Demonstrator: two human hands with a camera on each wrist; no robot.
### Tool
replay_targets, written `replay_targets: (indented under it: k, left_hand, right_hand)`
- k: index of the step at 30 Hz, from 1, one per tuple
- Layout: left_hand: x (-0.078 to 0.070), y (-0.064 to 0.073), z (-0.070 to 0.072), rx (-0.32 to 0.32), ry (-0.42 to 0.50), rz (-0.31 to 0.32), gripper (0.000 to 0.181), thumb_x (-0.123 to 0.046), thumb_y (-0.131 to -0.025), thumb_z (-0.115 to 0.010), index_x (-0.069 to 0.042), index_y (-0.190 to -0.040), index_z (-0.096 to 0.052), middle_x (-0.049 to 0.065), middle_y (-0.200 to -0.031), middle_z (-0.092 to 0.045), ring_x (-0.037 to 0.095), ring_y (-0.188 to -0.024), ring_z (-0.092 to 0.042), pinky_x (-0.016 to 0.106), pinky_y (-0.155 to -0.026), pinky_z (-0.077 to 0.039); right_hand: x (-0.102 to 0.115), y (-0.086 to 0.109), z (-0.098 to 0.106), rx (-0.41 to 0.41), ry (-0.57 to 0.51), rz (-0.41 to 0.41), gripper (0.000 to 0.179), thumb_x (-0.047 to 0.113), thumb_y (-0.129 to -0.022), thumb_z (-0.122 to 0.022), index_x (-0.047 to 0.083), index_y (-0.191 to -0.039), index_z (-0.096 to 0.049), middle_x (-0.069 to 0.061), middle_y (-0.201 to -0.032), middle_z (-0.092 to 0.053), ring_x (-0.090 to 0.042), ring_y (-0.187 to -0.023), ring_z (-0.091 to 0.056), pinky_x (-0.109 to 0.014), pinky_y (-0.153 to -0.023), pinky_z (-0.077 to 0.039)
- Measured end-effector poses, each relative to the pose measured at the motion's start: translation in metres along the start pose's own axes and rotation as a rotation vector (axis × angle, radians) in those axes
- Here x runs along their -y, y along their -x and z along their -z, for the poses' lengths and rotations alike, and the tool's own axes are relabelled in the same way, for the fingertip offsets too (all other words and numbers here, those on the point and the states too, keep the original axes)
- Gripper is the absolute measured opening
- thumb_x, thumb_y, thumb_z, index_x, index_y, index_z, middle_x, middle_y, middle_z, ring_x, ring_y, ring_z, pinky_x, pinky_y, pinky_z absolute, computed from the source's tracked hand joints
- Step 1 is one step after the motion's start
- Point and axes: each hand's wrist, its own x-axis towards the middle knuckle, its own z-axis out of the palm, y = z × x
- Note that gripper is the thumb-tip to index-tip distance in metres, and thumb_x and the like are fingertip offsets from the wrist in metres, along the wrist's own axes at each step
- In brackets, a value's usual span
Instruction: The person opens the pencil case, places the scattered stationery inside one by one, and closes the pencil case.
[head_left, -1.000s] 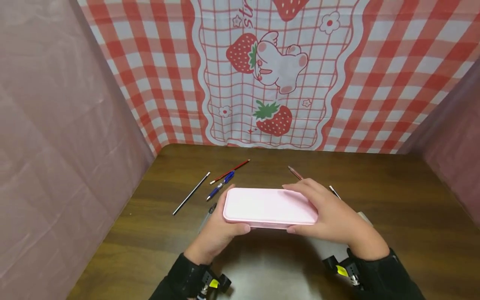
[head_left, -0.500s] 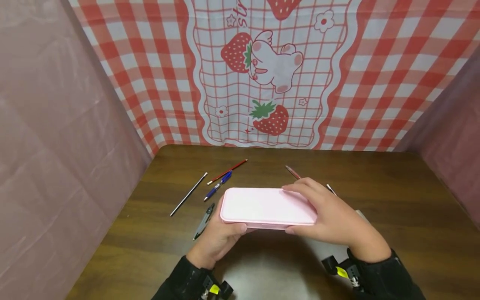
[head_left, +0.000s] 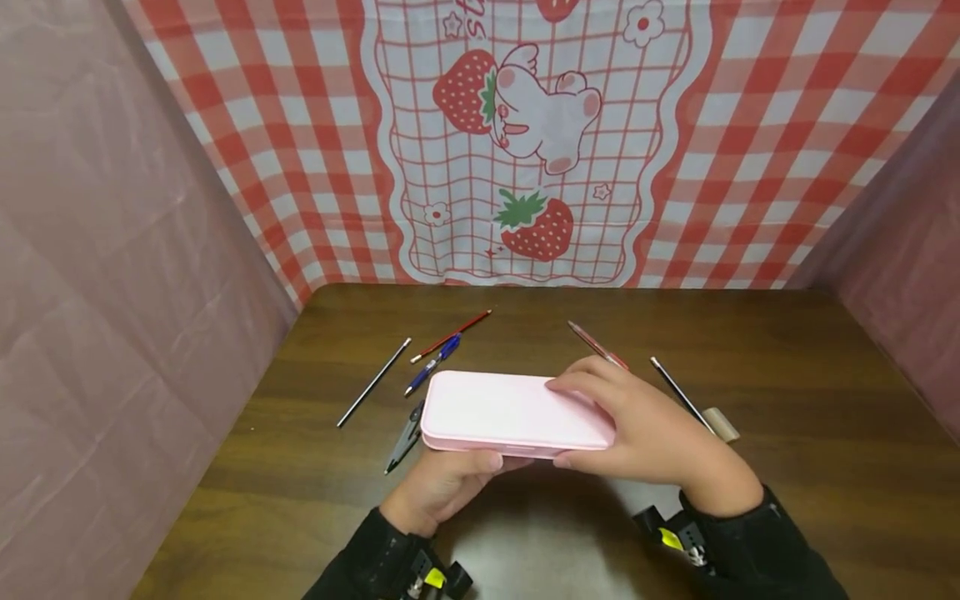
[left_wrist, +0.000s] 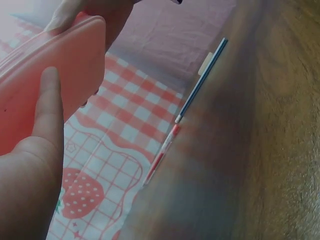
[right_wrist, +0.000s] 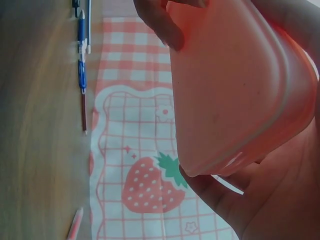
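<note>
Both hands hold a closed pink pencil case (head_left: 517, 410) up over the table, its smooth lid facing upward. My left hand (head_left: 450, 483) supports its left part from beneath, thumb along the front lower edge; most of its fingers are hidden under the case. Gripping the right end is my right hand (head_left: 637, 421), with fingers over the lid and the thumb at the front edge. The underside of the case (right_wrist: 225, 90) faces the right wrist camera. In the left wrist view a digit of the left hand (left_wrist: 47, 105) lies against that underside.
On the brown table (head_left: 262, 500) lie a dark pencil (head_left: 373, 383), a red pencil (head_left: 452, 336), a blue pen (head_left: 432, 365) and a grey compass (head_left: 405, 437) at left. At right are a red pen (head_left: 596, 343), another dark pencil (head_left: 678, 392) and an eraser (head_left: 722, 423).
The case has shifted slightly left in the head view. The left hand has slid from its left end to underneath, uncovering the compass. The right hand keeps its grip.
</note>
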Motion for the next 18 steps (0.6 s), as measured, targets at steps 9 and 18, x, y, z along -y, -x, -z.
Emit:
replay_targets:
  k: [9, 18]
  left_hand:
    - [0.007, -0.001, -0.002, -0.040, 0.014, 0.047, 0.059, 0.001, -0.091, -0.068, 0.000, -0.145, -0.044, 0.016, -0.143, -0.058, 0.028, -0.127, -0.060, 0.044, -0.106, -0.046]
    - [0.012, -0.002, -0.008, -0.085, 0.032, 0.075, 0.064, 0.004, -0.090, -0.064, 0.006, -0.148, -0.039, 0.013, -0.142, -0.057, 0.025, -0.127, -0.059, 0.047, -0.108, -0.044]
  right_hand:
    - [0.014, -0.003, -0.005, -0.008, 0.109, 0.038, 0.062, 0.050, -0.081, -0.085, 0.014, -0.129, -0.067, 0.003, -0.132, -0.060, -0.015, -0.122, -0.055, -0.040, -0.099, -0.048]
    - [0.043, -0.008, -0.018, -0.125, 0.295, 0.252, 0.024, 0.023, -0.077, -0.089, 0.010, -0.092, -0.075, -0.003, -0.101, -0.076, -0.019, -0.096, -0.073, -0.039, -0.083, -0.058]
